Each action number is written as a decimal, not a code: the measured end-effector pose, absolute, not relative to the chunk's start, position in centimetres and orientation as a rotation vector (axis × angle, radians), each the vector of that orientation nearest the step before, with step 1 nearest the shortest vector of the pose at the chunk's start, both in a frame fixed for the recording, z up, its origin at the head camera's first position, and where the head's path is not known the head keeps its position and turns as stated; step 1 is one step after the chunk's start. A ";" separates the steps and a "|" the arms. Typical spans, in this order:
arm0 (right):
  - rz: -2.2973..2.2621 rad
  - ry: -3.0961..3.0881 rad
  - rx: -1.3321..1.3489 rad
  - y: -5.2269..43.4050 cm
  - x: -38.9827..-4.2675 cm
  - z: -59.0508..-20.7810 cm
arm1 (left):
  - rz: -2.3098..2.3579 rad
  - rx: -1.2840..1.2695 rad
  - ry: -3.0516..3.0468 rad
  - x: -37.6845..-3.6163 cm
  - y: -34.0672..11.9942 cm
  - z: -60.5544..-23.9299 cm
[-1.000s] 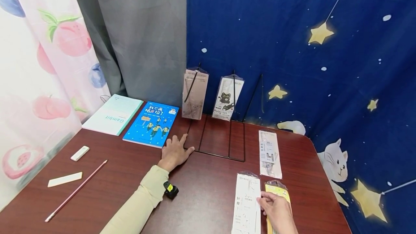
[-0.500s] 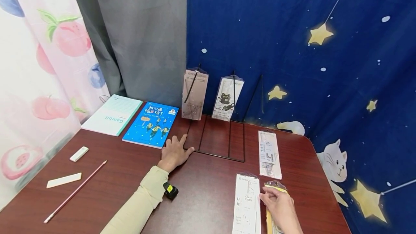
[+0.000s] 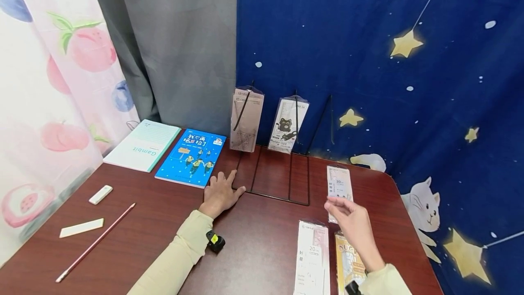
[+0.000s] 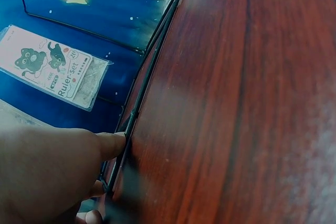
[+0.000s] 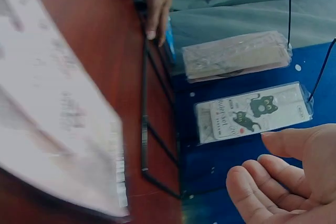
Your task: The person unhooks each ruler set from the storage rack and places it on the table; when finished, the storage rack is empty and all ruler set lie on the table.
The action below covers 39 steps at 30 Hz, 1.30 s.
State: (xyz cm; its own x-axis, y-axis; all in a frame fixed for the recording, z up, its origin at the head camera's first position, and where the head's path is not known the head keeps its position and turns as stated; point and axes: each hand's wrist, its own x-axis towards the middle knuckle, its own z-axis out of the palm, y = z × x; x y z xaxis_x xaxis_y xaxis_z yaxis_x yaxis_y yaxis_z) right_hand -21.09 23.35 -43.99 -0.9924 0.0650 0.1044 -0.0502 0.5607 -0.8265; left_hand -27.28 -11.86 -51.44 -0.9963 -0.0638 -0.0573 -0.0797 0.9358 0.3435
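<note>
My left hand (image 3: 221,195) rests with spread fingers at the front left corner of a black wire display rack (image 3: 270,195). In the left wrist view its thumb (image 4: 111,144) touches the rack's wire. My right hand (image 3: 352,224) hovers over a packaged ruler set (image 3: 339,181), partly hiding it. Its thumb and fingers (image 5: 244,190) stand apart in the right wrist view, with nothing between them. Nearer lie another white ruler set pack (image 3: 312,258) and a yellow pack marked DUCK (image 3: 348,254), the latter partly covered by the right forearm.
From the rack's hooks hang a pinkish ruler pack (image 3: 247,122) and a cat-print ruler set (image 3: 286,126); its right hook (image 3: 331,119) is bare. Leftward lie a blue book (image 3: 191,158), a notebook (image 3: 143,145), white erasers (image 3: 100,194) and a pencil (image 3: 96,241). Curtains close off the back.
My right hand has left the yellow pack, which now shows its DUCK print, and moved away from me over the far ruler set. The left hand stays at the rack's corner.
</note>
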 end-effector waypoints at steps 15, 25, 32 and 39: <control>1.468 -2.561 0.093 20.9 -29.0 -42.0 | 0.535 -0.103 3.045 -27.2 -11.8 -51.4; 1.458 -2.523 0.088 19.2 -32.8 -42.2 | 0.549 -0.107 3.048 -27.2 -11.9 -51.5; 1.536 -2.434 0.121 17.9 -34.7 -43.4 | 0.549 -0.110 3.045 -27.1 -11.9 -51.5; 1.581 -2.324 0.123 17.0 -37.0 -44.1 | 0.563 -0.108 3.048 -27.3 -11.7 -51.5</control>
State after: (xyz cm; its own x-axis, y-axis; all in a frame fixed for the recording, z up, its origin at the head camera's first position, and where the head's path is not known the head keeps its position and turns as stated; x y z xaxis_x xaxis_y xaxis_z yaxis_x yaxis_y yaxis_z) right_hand -36.98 17.04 -44.12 -0.9428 0.1107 0.3144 -0.2518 0.3814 -0.8894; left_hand -27.32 -11.73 -51.51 -0.9968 -0.0610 -0.0519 -0.0755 0.9317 0.3552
